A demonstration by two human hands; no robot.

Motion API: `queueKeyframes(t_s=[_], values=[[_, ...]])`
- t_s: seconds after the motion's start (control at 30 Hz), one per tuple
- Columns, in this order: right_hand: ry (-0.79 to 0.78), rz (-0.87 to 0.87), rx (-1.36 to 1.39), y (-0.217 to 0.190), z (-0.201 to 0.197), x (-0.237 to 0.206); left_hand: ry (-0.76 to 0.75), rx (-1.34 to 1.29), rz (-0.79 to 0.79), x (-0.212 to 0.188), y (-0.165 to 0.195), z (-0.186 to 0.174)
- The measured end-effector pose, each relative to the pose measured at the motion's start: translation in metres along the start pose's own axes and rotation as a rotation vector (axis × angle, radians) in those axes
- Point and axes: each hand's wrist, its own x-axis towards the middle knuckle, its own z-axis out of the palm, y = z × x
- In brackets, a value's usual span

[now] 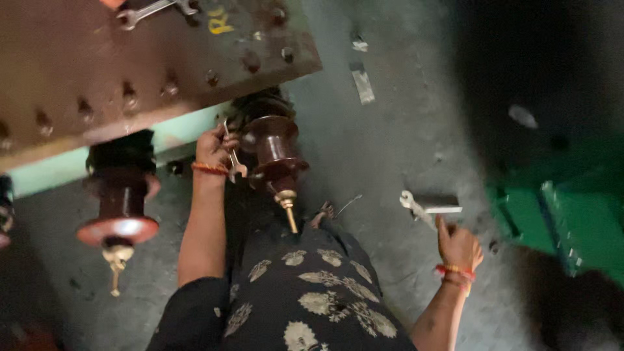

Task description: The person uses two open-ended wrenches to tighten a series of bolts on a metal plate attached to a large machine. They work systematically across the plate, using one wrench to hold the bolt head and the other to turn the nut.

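My left hand [213, 148] is closed around a small silver spanner [233, 159], held against the base of a brown ribbed insulator [275, 148] with a brass stud [288, 209]. The insulator juts from under a rusty bolted metal lid [130, 71]. My right hand [459, 246] is open, fingers spread, low over the grey floor. It is just below a second spanner [412, 203] lying on the floor beside a small metal piece [443, 204], and does not touch either. Both wrists wear red and orange bangles.
A second brown insulator [121, 203] with a brass stud hangs at the left. Another spanner [153, 9] lies on top of the lid. A green metal frame [559, 214] stands at the right. Metal scraps [363, 82] lie on the floor. My black patterned clothing [312, 292] fills the bottom.
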Motion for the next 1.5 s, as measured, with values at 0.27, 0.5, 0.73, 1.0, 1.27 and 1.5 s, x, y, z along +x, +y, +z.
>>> queueKeyframes(t_s=[0.27,0.5,0.73,1.0,1.27,1.5], values=[[0.009,-0.207,0.017,0.019,-0.013,0.081,0.168,0.409,0.106,-0.014,0.013,0.055],[0.045,-0.566,-0.072,-0.076,-0.071,0.149,-0.128,0.501,0.215,0.005,0.004,0.043],[0.123,-0.983,-0.209,-0.238,-0.143,0.201,-0.025,0.121,0.280,0.041,-0.022,0.011],[0.210,-1.325,-0.225,-0.378,-0.170,0.229,-0.032,0.309,0.656,0.039,-0.059,-0.004],[0.043,-1.736,-0.028,-0.517,-0.160,0.258,0.330,0.055,0.579,0.032,-0.065,0.003],[0.056,-2.143,0.050,-0.612,-0.158,0.256,0.316,-0.327,0.582,0.005,-0.072,0.047]])
